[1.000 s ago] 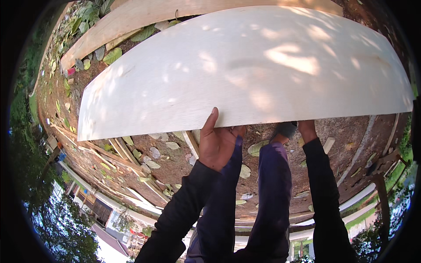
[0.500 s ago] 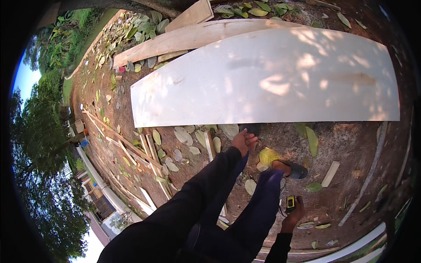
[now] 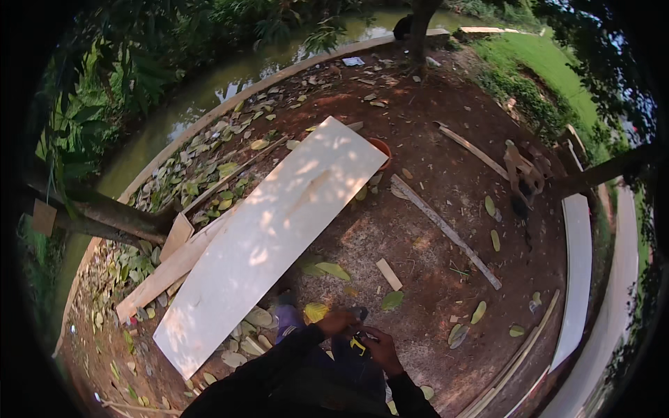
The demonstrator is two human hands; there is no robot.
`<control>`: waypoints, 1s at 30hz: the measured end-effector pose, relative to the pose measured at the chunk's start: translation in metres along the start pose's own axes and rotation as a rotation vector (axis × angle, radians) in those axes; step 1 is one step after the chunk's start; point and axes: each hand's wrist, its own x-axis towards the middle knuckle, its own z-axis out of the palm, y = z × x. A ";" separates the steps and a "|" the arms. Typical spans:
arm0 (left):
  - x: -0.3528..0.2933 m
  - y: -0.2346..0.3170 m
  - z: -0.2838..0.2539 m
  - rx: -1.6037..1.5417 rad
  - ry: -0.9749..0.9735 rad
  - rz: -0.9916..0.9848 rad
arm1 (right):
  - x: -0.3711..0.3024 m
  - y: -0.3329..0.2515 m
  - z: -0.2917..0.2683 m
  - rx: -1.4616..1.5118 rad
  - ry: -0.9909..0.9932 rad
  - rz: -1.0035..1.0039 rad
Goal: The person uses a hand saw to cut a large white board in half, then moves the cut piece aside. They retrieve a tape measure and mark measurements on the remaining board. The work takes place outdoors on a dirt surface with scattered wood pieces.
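My right hand [image 3: 380,350] is closed round a yellow and black tape measure [image 3: 357,344], low in front of my legs. Close against it is my left hand [image 3: 337,323], fingers bent together near the tape measure; what they pinch is too small to make out. Ahead and to the left, a large white panel [image 3: 279,237] lies slantwise, dappled with sunlight and curved along its far edge. Both hands are apart from the panel.
Wooden planks [image 3: 178,254] stick out past the panel's far side. An orange pot [image 3: 380,150] stands by its far end. A narrow strip [image 3: 446,230] and a small wood offcut [image 3: 389,274] lie on the leaf-strewn soil. White boards [image 3: 575,272] stand at right, beyond them a tree trunk.
My left hand has come away from the panel's near edge and met my right hand, which still holds the tape measure. My view has swung round to the right.
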 end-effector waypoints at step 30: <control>0.240 0.041 0.643 1.339 -1.191 -0.446 | -0.331 0.145 -0.267 1.563 1.128 -0.514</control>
